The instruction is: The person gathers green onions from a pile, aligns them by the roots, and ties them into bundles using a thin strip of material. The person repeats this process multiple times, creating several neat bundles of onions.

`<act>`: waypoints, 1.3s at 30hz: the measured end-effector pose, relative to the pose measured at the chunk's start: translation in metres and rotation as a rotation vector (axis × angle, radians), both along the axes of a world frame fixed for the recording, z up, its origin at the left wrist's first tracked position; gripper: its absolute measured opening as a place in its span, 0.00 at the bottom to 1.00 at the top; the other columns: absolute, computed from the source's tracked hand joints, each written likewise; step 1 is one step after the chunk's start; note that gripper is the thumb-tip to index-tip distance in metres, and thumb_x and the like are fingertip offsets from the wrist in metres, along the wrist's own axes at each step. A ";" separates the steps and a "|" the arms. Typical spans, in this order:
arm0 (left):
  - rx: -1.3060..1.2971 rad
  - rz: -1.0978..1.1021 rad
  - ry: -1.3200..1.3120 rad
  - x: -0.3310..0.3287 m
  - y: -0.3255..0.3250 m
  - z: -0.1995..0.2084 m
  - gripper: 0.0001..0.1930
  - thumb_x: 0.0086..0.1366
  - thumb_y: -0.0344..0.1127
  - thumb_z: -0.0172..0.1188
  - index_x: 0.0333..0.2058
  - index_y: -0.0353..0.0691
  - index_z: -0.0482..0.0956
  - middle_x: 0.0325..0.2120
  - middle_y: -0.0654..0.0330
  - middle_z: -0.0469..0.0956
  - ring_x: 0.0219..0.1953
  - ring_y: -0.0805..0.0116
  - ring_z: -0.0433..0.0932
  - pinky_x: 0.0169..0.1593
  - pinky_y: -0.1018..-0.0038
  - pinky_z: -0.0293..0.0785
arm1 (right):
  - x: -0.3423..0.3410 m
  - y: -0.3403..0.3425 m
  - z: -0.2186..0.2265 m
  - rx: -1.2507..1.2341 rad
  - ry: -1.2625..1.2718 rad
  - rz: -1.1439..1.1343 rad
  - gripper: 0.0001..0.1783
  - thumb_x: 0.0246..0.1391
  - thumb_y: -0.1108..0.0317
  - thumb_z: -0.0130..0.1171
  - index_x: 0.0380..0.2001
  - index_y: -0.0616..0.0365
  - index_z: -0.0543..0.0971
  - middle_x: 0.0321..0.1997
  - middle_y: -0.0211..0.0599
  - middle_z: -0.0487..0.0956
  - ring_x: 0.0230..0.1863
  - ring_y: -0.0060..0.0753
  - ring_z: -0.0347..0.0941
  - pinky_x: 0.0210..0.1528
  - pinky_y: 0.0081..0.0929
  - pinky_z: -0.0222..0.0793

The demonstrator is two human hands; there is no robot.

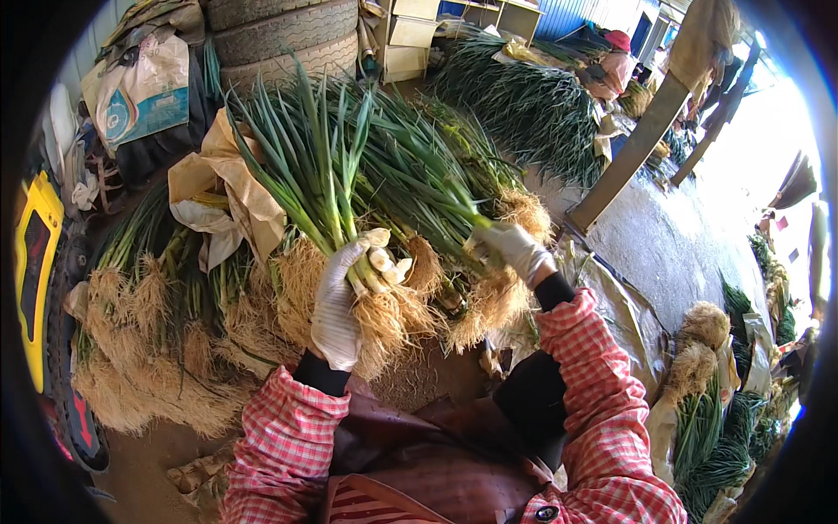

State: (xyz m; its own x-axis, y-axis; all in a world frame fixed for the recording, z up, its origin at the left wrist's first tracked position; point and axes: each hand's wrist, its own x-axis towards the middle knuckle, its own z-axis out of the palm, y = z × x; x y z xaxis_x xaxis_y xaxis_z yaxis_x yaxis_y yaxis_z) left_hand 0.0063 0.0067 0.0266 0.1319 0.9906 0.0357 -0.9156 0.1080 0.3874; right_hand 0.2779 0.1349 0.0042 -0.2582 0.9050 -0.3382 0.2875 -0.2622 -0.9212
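Your left grip [334, 310] is curled firmly around the stalks of a bunch of green onions [330, 205], just above its roots [388, 323]. Held that low, the bunch probably stays together at its stiffest part, leaves rising beyond your grip while the roots hang free beside it. Your right grip [517, 251], to the right of it, has its fingers bent in at the onion pile [415, 166]; whether they have hold of a stalk, I cannot tell. That pile lies beyond and between both grips, its root ends turned toward you, which likely makes stalks easy to reach. Left of your left grip, more rooted onions [144, 301] lie the same way round, near a crumpled brown paper sheet [231, 183]. Your white gloves presumably keep soil off your skin.
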 end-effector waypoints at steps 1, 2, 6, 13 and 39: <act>-0.038 0.020 0.040 0.004 -0.004 0.004 0.14 0.66 0.36 0.57 0.45 0.32 0.74 0.27 0.64 0.74 0.31 0.71 0.73 0.54 0.71 0.70 | -0.011 0.000 -0.007 -0.027 0.053 -0.001 0.15 0.63 0.60 0.57 0.40 0.63 0.80 0.27 0.35 0.83 0.19 0.21 0.75 0.17 0.18 0.70; -0.001 -0.029 0.036 0.004 -0.002 0.001 0.14 0.66 0.36 0.57 0.45 0.32 0.74 0.26 0.63 0.74 0.31 0.71 0.73 0.52 0.72 0.71 | -0.012 -0.001 -0.009 -0.035 0.129 0.033 0.15 0.63 0.60 0.57 0.39 0.64 0.80 0.28 0.36 0.83 0.20 0.22 0.76 0.20 0.19 0.71; -0.028 -0.075 0.273 0.008 -0.003 -0.019 0.17 0.67 0.36 0.54 0.48 0.29 0.74 0.39 0.52 0.79 0.45 0.64 0.76 0.51 0.72 0.71 | -0.021 -0.019 0.005 -0.065 0.495 0.104 0.16 0.62 0.59 0.58 0.38 0.65 0.82 0.29 0.37 0.82 0.24 0.24 0.77 0.27 0.20 0.74; 0.130 0.005 0.564 0.026 -0.024 -0.054 0.22 0.71 0.44 0.49 0.55 0.33 0.71 0.48 0.50 0.77 0.51 0.63 0.75 0.58 0.66 0.69 | -0.064 -0.032 0.008 0.211 0.761 0.042 0.19 0.63 0.58 0.53 0.42 0.66 0.80 0.30 0.34 0.81 0.25 0.24 0.76 0.29 0.18 0.72; -0.195 0.004 0.431 0.040 -0.024 -0.049 0.14 0.65 0.40 0.59 0.46 0.40 0.78 0.38 0.64 0.78 0.39 0.71 0.75 0.43 0.73 0.73 | -0.114 -0.040 -0.028 0.263 0.329 -0.165 0.25 0.57 0.58 0.61 0.49 0.71 0.75 0.32 0.31 0.80 0.28 0.17 0.69 0.30 0.20 0.66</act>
State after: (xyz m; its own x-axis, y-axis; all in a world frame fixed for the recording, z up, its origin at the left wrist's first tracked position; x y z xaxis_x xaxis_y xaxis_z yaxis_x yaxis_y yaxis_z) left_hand 0.0465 -0.0176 -0.0224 0.0899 0.9740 -0.2080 -0.6761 0.2130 0.7054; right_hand 0.1642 0.0947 -0.0233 -0.1587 0.9872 -0.0154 -0.0577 -0.0249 -0.9980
